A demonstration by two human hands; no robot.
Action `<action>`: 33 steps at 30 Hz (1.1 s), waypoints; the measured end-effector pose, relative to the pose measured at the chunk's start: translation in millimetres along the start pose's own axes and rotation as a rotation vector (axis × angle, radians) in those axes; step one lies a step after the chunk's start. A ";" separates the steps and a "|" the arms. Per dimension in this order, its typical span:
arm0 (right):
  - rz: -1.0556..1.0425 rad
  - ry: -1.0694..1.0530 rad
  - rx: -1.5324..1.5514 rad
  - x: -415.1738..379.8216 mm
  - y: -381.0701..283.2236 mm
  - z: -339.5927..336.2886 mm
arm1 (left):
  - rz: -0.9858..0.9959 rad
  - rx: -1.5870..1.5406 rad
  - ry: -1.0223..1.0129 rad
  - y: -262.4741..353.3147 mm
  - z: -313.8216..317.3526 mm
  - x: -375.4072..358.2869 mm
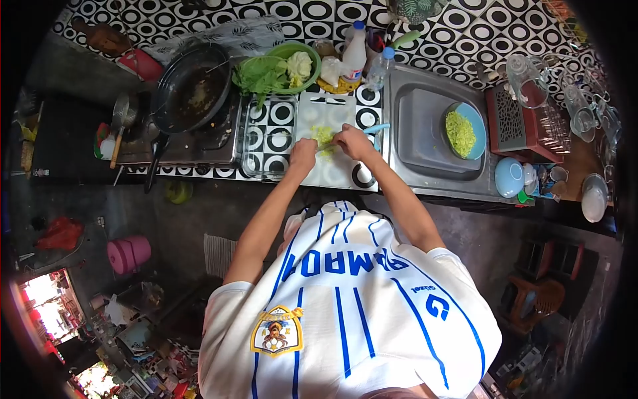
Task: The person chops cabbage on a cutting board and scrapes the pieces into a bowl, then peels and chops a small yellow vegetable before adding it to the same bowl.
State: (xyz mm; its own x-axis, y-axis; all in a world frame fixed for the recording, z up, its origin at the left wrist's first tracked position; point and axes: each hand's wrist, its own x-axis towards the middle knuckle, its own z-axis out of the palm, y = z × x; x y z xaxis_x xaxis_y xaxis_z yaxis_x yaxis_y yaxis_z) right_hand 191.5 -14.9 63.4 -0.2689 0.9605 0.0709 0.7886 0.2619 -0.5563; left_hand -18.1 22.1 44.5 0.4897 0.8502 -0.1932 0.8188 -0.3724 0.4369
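A pale cutting board lies on the patterned counter, with chopped light green vegetable in a small heap on it. My right hand is closed around a knife; its light blue handle sticks out to the right. Beside the heap, on the left, my left hand is closed with its fingers near the blade; what it holds is too small to tell. A green basin behind the board holds leafy greens and a pale cabbage piece.
At the left, a black pan sits on the stove. Bottles stand behind the board. The steel sink at the right holds a grey tub and a blue bowl of chopped greens. Glasses stand farther right.
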 end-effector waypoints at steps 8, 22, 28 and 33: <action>-0.006 -0.040 -0.146 -33.2 -35.8 -0.5 | 0.218 -0.323 -0.017 -1.7 -21.9 -11.2; 0.054 0.166 0.112 -55.2 -28.2 30.2 | 0.134 -0.442 0.258 -7.1 -14.4 -15.3; 0.087 0.084 0.108 -46.5 -20.2 21.0 | 0.173 -0.413 0.162 -17.3 -2.9 -5.5; 0.264 0.056 0.026 -51.9 -18.1 -7.1 | 0.170 -0.392 0.246 -23.7 -15.4 -8.4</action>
State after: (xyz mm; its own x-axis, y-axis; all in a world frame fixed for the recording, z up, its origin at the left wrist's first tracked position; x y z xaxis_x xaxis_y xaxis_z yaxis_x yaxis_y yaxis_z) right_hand 195.2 -68.9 75.7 -0.0248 0.9991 -0.0342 0.8127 0.0002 -0.5827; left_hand -46.3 29.5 49.4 0.4833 0.8695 0.1019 0.5358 -0.3858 0.7511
